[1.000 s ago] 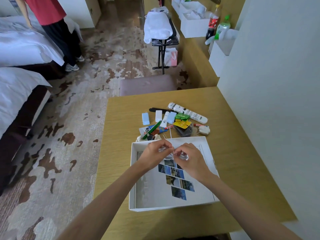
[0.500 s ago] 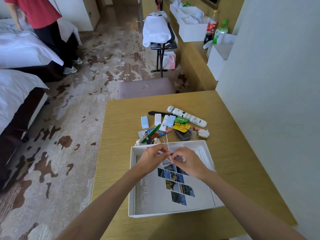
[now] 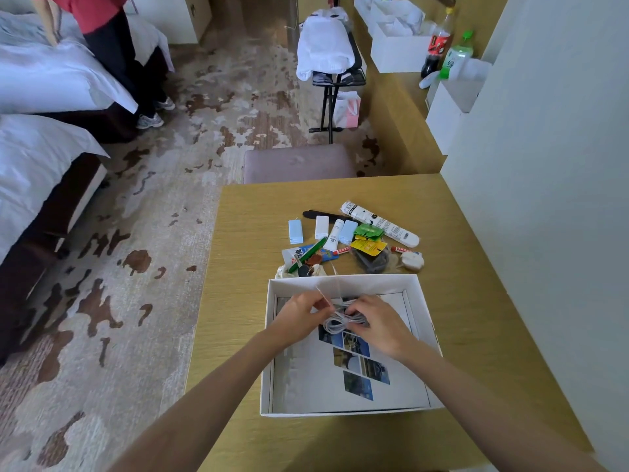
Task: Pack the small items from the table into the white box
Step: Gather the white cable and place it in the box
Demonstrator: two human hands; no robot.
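The open white box (image 3: 422,301) lies on the wooden table (image 3: 252,301), with a printed sheet of photo tiles on its floor. Over its far half my left hand (image 3: 299,313) and my right hand (image 3: 381,323) both grip a coiled white cable (image 3: 338,320); a loose end of it sticks up between my left fingers. Beyond the box lies a heap of small items: a long white tube (image 3: 379,223), a light blue packet (image 3: 295,231), a green sachet (image 3: 368,230), a yellow sachet (image 3: 369,247) and a green pen (image 3: 308,255).
A white wall (image 3: 544,199) bounds the table on the right. A padded stool (image 3: 296,163) stands at the far edge. Beds (image 3: 41,148) and a person in red (image 3: 112,46) are at the left, a luggage rack (image 3: 335,63) and bottles (image 3: 439,42) farther back.
The camera has tilted, so the table sits lower in view. My hands have stayed over the box's far half; the cable bundle between them now shows as a fuller coil.
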